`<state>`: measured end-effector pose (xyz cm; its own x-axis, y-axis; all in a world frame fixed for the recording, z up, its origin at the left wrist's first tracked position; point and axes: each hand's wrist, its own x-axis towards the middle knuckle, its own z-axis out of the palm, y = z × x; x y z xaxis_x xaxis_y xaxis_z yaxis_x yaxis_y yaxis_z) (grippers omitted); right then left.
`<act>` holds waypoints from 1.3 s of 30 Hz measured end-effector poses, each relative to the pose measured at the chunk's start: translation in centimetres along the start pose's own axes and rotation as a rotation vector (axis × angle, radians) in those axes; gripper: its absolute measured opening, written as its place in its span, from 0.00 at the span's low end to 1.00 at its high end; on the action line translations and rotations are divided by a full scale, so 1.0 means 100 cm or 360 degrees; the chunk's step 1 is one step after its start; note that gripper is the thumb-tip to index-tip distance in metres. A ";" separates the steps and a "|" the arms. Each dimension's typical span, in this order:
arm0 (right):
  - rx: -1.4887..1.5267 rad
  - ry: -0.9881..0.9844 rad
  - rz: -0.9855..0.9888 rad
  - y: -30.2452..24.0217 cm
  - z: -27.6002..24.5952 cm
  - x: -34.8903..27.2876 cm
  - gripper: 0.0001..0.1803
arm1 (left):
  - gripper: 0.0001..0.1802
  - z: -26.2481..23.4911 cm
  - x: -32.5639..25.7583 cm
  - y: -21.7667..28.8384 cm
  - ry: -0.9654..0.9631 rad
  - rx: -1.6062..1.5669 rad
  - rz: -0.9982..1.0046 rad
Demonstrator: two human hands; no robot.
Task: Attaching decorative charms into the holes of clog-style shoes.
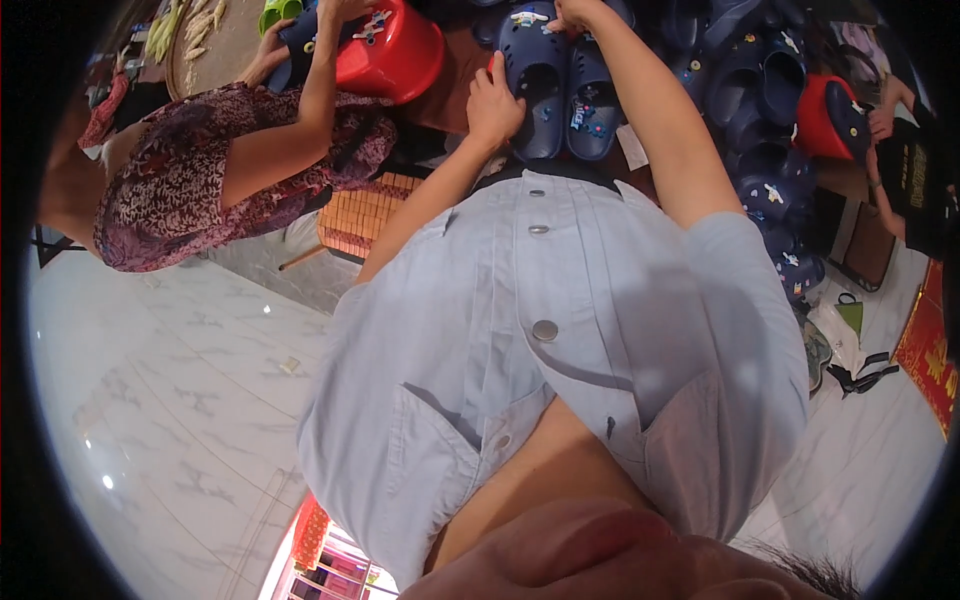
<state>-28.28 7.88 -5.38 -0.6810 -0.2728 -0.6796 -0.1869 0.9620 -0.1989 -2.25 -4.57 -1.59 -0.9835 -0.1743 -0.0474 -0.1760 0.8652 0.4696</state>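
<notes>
Two navy clogs lie side by side in front of me, soles toward me. The left clog [538, 92] has a pale cartoon charm near its toe. Small blue charms sit inside or on the right clog [590, 112]. My left hand [493, 105] is closed against the left clog's outer side, its index finger reaching up along the edge. My right hand [577, 12] reaches to the top edge of the view, over the toe area between the two clogs. Its fingertips are pinched together; anything between them is too small to make out.
Many navy clogs [740, 90] are heaped to my right. A co-worker at left holds a dark clog [298, 45] by a red stool or basin [400, 55]. Another person's hand [882, 115] is at far right. A woven bamboo seat [365, 215] stands low on the left.
</notes>
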 end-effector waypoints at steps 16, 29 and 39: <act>0.0663 0.1339 -0.1225 0.015 0.034 -0.159 0.11 | 0.48 0.004 -0.007 -0.011 0.0080 -0.0051 -0.0183; 0.0159 0.1492 -0.1495 0.057 0.130 -0.232 0.08 | 0.33 -0.024 -0.023 0.007 0.0707 0.0100 0.0464; 0.0575 0.1631 -0.1318 0.067 0.121 -0.236 0.04 | 0.15 0.005 -0.030 0.023 -0.0099 0.0455 0.0654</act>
<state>-4.89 20.63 0.76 -0.7056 -0.4819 0.5195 -0.7066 0.4227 -0.5675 0.32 -1.80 -0.77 -0.9728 0.2289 0.0339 0.2310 0.9521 0.2005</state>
